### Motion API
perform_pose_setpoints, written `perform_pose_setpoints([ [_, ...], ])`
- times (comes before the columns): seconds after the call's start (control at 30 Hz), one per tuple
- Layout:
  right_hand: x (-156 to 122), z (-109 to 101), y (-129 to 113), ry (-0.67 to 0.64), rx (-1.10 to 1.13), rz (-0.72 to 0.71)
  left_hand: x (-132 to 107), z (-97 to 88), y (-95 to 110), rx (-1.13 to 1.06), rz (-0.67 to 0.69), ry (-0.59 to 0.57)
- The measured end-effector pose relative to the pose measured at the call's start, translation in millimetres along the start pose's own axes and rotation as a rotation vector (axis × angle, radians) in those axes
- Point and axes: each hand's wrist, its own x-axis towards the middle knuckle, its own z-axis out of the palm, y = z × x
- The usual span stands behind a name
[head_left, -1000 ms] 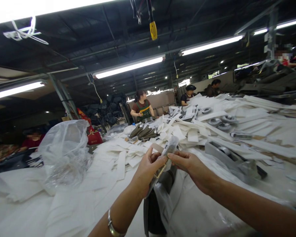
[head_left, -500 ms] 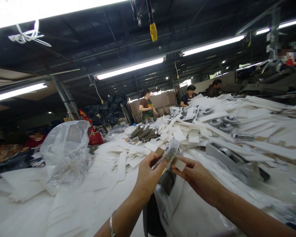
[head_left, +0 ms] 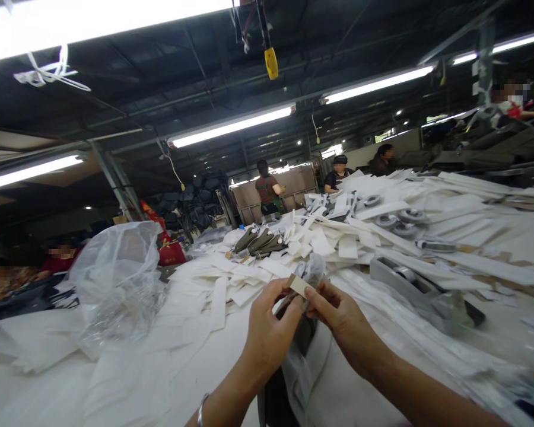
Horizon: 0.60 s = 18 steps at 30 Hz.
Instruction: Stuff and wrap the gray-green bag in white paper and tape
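My left hand and my right hand meet just above the table, both with fingers pinched. Between them they hold a small clear plastic packet with a pale card tab at its lower end. The left thumb and fingers press the tab from the left, while the right fingertips grip it from the right. A dark strap piece in clear wrap lies on the table under my hands. A bracelet is on my left wrist.
White fabric strips are heaped across the table. A crumpled clear plastic bag stands at the left. Tape rolls and a grey metal tool lie at the right. Dark strap pieces rest further back. Other people work in the background.
My hands have drawn closer together, and the card tab now sits pinched between both sets of fingertips. The packet has tilted more upright. A person in the background has turned away.
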Motion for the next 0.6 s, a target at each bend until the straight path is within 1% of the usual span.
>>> perform_pose_setpoints([
  [0.07,-1,1,-1,0.001,-0.022,-0.006,4,-4.4,5,0.035,0.022,-0.026],
  [0.1,-2,2,-1,0.002,-0.035,-0.013,6,-6.6,7,0.093,0.034,-0.021],
  [0.17,-2,2,0,0.008,-0.054,-0.03,9,-9.9,9,0.284,0.08,0.019],
  [0.23,-2,3,2,0.024,-0.059,-0.049,9,-10.4,9,0.509,0.197,0.076],
  [0.33,0,6,5,0.056,-0.044,-0.071,4,-4.6,7,0.808,0.452,0.17],
  [0.37,1,8,6,0.062,-0.028,-0.076,2,-1.3,6,0.886,0.508,0.194],
  [0.4,2,10,6,0.066,-0.004,-0.08,-1,2.4,4,0.949,0.534,0.21],
  [0.5,4,13,5,0.071,0.069,-0.086,-10,14.0,0,1.054,0.508,0.22],
  [0.6,3,14,3,0.031,0.085,-0.075,-16,23.0,-8,1.083,0.467,0.223],
])
